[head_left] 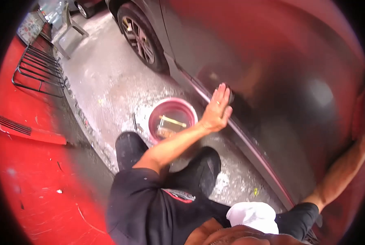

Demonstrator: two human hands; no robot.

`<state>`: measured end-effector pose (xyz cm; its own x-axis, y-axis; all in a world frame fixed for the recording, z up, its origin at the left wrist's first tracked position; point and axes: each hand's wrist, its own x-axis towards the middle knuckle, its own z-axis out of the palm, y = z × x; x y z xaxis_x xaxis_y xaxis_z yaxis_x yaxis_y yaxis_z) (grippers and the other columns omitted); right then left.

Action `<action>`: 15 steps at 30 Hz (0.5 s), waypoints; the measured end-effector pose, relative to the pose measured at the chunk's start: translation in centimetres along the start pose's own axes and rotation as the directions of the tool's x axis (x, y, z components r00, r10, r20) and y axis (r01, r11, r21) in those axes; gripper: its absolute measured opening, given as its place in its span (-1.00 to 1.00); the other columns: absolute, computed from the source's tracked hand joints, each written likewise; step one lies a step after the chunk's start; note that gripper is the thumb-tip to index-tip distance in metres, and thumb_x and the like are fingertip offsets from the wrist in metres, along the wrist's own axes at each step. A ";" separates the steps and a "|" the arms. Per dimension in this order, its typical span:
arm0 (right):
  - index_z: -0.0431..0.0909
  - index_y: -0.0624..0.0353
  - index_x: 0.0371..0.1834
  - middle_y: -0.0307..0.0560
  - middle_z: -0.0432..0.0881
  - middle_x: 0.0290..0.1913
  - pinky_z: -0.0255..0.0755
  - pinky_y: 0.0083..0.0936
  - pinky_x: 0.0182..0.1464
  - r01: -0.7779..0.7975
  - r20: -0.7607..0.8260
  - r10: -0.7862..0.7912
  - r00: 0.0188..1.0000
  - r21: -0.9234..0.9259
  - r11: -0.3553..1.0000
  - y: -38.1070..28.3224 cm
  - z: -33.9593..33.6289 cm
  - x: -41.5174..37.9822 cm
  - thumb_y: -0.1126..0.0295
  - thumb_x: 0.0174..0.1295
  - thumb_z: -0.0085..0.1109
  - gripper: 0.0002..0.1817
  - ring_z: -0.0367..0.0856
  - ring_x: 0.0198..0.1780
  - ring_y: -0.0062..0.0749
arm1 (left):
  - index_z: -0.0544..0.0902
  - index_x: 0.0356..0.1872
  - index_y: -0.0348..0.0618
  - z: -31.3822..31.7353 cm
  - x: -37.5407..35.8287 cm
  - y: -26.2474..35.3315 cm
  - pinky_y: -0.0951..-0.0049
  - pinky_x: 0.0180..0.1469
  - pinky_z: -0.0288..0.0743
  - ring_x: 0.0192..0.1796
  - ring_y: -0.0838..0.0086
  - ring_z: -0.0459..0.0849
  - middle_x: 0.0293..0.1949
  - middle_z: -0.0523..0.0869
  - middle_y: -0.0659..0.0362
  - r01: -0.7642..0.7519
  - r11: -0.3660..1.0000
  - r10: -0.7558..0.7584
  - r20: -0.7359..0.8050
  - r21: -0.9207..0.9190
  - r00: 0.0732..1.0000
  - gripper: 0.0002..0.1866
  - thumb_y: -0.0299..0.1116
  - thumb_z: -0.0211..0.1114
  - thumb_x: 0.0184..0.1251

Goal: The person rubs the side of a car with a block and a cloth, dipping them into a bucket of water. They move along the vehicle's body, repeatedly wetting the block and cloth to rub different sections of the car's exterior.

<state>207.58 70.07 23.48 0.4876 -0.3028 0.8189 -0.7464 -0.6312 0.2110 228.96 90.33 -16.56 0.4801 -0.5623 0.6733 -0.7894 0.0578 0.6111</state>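
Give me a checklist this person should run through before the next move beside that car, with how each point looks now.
1. Left hand at the car: ok, at its lower side, fingers extended.
2. Grip on whatever is dark by those fingers: cannot tell, the hand partly hides it.
3. Right hand visible: not ok, only the right forearm shows clearly, running to the picture's edge.
4. Pink tub upright: ok, on the floor.
5. Yellowish stick inside the tub: ok.
6. Tub's contents clean: cannot tell.
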 end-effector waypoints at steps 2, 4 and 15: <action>0.73 0.17 0.07 -0.03 0.75 -0.04 0.59 -0.39 -0.03 -0.106 0.064 0.097 0.993 0.166 0.980 -1.2 0.9 -0.5 0.25 0.43 0.12 -0.67 0.71 0.03 -0.31 | 0.27 0.49 -0.29 -3.1 -2.5 1.2 0.15 0.57 0.05 0.55 0.06 0.26 0.46 0.35 -0.20 0.327 0.915 -0.305 0.127 -0.238 0.944 -0.40 -0.16 0.00 0.58; 0.74 0.17 0.08 -0.03 0.75 -0.04 0.60 -0.38 -0.03 -0.160 0.145 0.129 0.981 0.224 0.961 -5.0 0.1 -1.8 0.25 0.44 0.12 -0.67 0.72 0.03 -0.30 | 0.32 0.47 -0.23 -5.7 -5.1 0.5 0.20 0.44 0.31 0.39 0.02 0.50 0.29 0.56 -0.23 0.632 0.694 -0.607 0.192 -0.345 0.771 -0.41 -0.07 0.00 0.60; 0.82 -0.13 -0.19 -0.28 0.66 0.08 0.00 -0.06 0.61 0.478 -0.476 -0.314 0.821 0.274 0.834 -23.1 15.7 -21.2 0.46 0.09 0.35 -0.76 0.59 0.22 -0.21 | 0.40 0.38 -0.34 -15.8 -9.2 -13.2 0.28 0.40 0.34 0.39 0.17 0.49 0.32 0.54 -0.14 0.894 0.386 -0.883 0.189 -0.227 0.430 -0.42 -0.10 0.12 0.57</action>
<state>221.61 79.88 -7.09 0.4193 0.2899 0.8603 -0.2654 -0.8671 0.4215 241.05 107.76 -24.22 0.8311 -0.4483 -0.3290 0.2109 -0.2933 0.9325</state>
